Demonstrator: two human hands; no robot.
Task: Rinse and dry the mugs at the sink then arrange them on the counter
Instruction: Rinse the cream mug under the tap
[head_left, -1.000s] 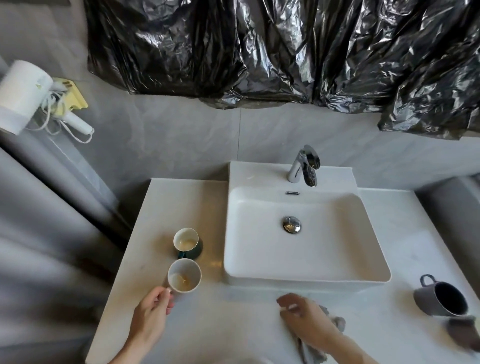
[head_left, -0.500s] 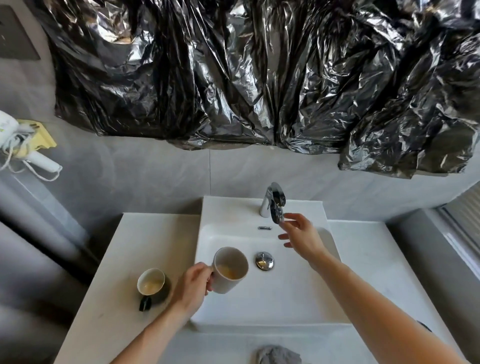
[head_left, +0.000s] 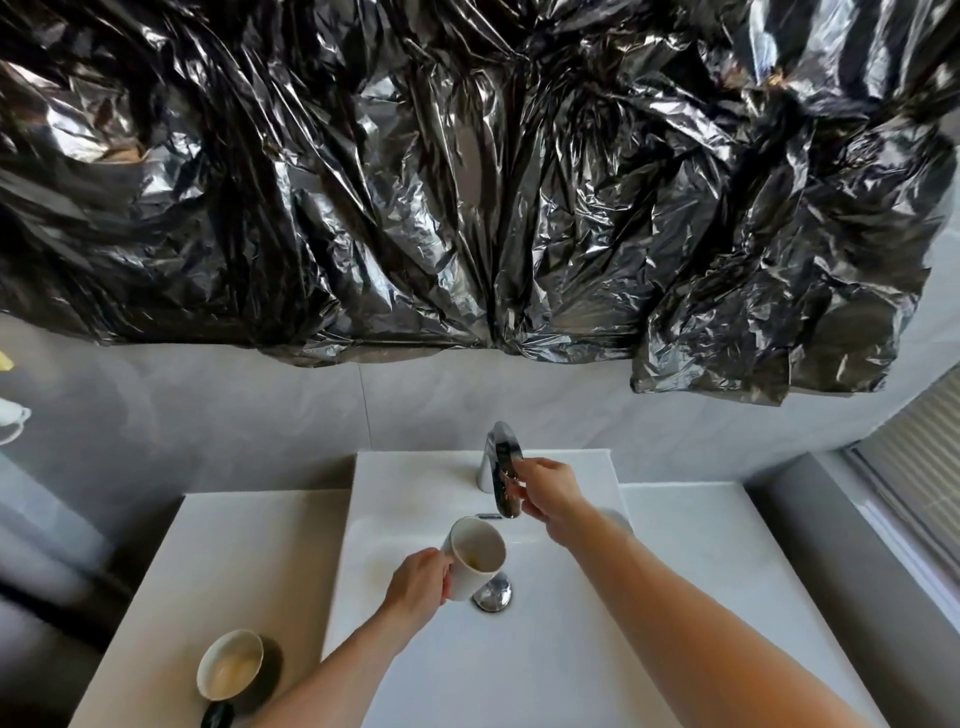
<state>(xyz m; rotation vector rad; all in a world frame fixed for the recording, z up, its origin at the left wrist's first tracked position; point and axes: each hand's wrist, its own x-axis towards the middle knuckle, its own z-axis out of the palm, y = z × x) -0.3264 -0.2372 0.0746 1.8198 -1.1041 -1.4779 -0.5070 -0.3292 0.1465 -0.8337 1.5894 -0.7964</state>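
Note:
My left hand (head_left: 420, 581) grips a white mug (head_left: 474, 557) by its side over the white sink basin (head_left: 571, 649). The mug is tilted toward me, with brownish residue inside, and hangs just above the chrome drain (head_left: 493, 594). My right hand (head_left: 548, 492) reaches to the chrome faucet (head_left: 500, 467) and holds its lever with curled fingers. No water stream is visible. A dark green mug (head_left: 234, 670) with a pale, stained inside stands on the counter (head_left: 208, 571) left of the basin.
Crinkled black plastic sheeting (head_left: 467, 182) covers the wall above the grey backsplash. The counter continues to the right of the basin (head_left: 696, 545). A window edge (head_left: 914, 478) shows at the far right.
My left hand has carried the white mug from the counter to under the spout. My right hand left the cloth, reached up and took hold of the faucet lever. The view tilted upward.

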